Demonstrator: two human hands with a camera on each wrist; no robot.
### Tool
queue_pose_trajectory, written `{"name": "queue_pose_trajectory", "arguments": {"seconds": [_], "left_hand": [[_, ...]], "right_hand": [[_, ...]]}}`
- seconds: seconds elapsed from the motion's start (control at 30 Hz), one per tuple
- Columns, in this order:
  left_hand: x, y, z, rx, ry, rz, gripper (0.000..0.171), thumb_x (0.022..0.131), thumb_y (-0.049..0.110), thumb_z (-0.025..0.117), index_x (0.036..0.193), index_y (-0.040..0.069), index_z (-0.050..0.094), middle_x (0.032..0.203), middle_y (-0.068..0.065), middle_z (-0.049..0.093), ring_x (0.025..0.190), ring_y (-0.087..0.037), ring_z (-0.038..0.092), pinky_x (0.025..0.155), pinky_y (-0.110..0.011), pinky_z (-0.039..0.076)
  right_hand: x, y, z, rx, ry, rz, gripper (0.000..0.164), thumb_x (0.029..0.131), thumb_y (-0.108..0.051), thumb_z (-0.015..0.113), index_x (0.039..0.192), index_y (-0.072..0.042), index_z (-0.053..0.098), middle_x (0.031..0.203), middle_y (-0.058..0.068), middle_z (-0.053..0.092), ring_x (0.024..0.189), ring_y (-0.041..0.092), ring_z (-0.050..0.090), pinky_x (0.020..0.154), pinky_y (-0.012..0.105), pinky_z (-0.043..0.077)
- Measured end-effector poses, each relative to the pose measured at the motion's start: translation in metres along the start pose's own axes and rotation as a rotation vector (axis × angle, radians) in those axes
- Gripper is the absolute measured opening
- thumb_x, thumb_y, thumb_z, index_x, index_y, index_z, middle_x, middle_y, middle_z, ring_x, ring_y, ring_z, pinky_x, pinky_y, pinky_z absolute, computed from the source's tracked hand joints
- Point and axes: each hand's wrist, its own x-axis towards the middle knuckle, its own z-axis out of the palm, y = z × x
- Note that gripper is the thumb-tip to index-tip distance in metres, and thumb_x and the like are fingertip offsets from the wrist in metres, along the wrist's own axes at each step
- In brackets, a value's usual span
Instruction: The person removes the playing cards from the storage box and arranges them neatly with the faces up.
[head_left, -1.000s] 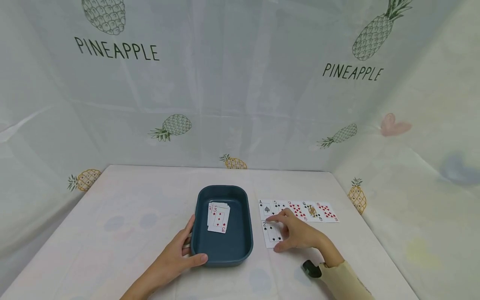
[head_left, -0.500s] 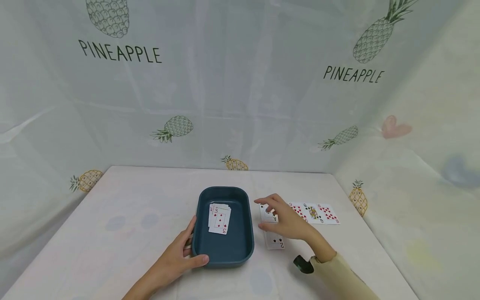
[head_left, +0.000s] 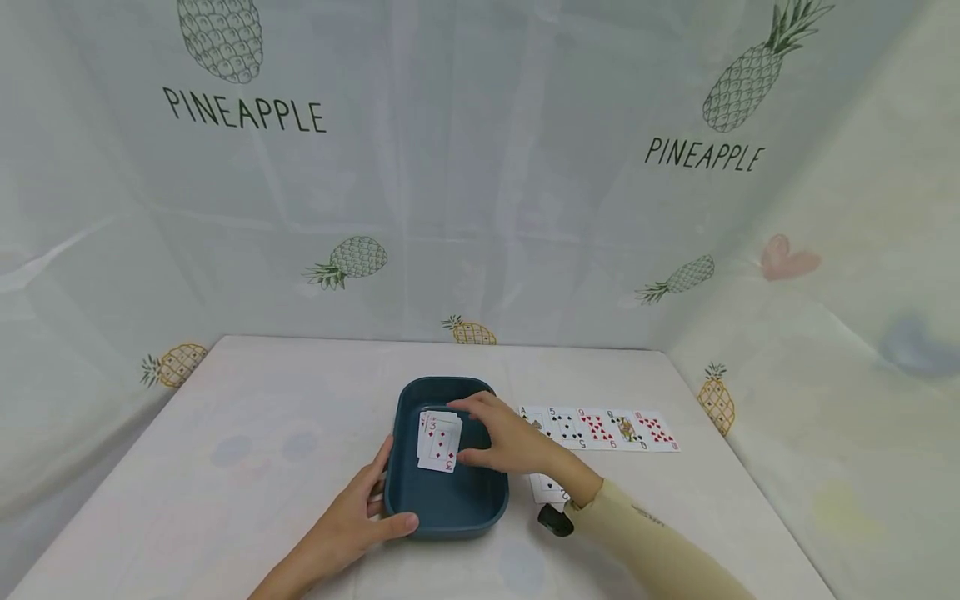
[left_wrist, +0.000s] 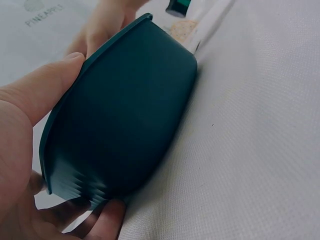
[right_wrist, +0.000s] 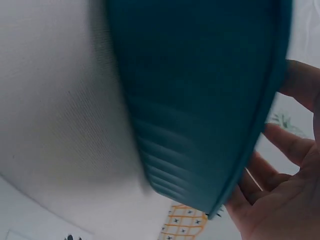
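A dark blue-green rectangular tray (head_left: pixel 423 508) stands on the white cloth in the head view. My left hand (head_left: pixel 352 512) grips its left side, thumb over the rim and fingers against the outer wall; the left wrist view shows this thumb (left_wrist: pixel 60 80) close. Inside the tray lies a small overlapping stack of playing cards (head_left: pixel 438 442), a three of diamonds on top. Reaching over the right rim is my right hand (head_left: pixel 510 437), its thumb and index finger spread apart at the stack's right side. The right wrist view shows those fingers (right_wrist: pixel 290 142) passing over the rim.
Right of the tray runs a row of face-up playing cards (head_left: pixel 600 429), the ace partly behind the right hand. Below it a two of spades (head_left: pixel 547 490) is partly covered by the right forearm. Pineapple-print cloth walls (head_left: pixel 480 208) surround the table.
My right hand has lifted off the two of spades, passed over the ace and moved left over the tray to the card stack. The left hand keeps its grip on the tray.
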Motion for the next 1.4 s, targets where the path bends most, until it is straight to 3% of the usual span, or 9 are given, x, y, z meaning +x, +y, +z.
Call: {"name": "queue_pose_trajectory", "arguments": {"seconds": [0.17,0.4,0.53,0.87,1.4], "left_hand": [[0.000,-0.001,0.001,-0.005,-0.008,0.001,0.112,0.092,0.025,0.086,0.173,0.028,0.009,0.164,-0.028,0.032,0.134,-0.036,0.062,0.098,-0.029,0.059],[0.001,0.001,0.000,0.006,-0.010,-0.007,0.111,0.093,0.027,0.085,0.173,0.030,0.007,0.166,-0.028,0.030,0.134,-0.037,0.061,0.099,-0.032,0.060],[0.001,0.002,-0.001,0.020,-0.003,-0.008,0.111,0.093,0.028,0.085,0.173,0.030,0.008,0.166,-0.028,0.030,0.135,-0.036,0.061,0.099,-0.033,0.060],[0.000,-0.001,-0.001,0.023,-0.006,0.004,0.111,0.093,0.027,0.085,0.173,0.030,0.009,0.165,-0.027,0.031,0.135,-0.037,0.061,0.099,-0.031,0.059],[0.001,0.001,-0.002,0.033,-0.003,-0.003,0.111,0.092,0.028,0.085,0.173,0.031,0.009,0.167,-0.027,0.029,0.137,-0.036,0.060,0.099,-0.032,0.059]], "right_hand": [[0.013,0.005,0.012,-0.076,-0.011,0.018,0.073,0.094,-0.027,0.083,0.157,-0.009,0.050,0.145,0.016,0.057,0.126,0.032,0.061,0.106,0.044,0.056],[0.027,0.007,0.028,-0.384,-0.006,0.023,0.075,0.090,-0.046,0.084,0.153,-0.014,0.057,0.138,0.005,0.066,0.123,0.019,0.061,0.103,0.042,0.051],[0.031,0.005,0.033,-0.471,-0.001,0.045,0.077,0.088,-0.053,0.084,0.151,-0.016,0.060,0.138,0.003,0.067,0.123,0.020,0.062,0.101,0.041,0.049],[0.032,0.004,0.037,-0.536,-0.010,0.081,0.082,0.083,-0.062,0.085,0.147,-0.015,0.063,0.135,0.005,0.069,0.119,0.021,0.064,0.097,0.039,0.050],[0.034,0.000,0.039,-0.572,-0.024,0.118,0.078,0.082,-0.057,0.087,0.146,-0.018,0.066,0.136,0.005,0.070,0.121,0.023,0.063,0.095,0.038,0.049]]}}
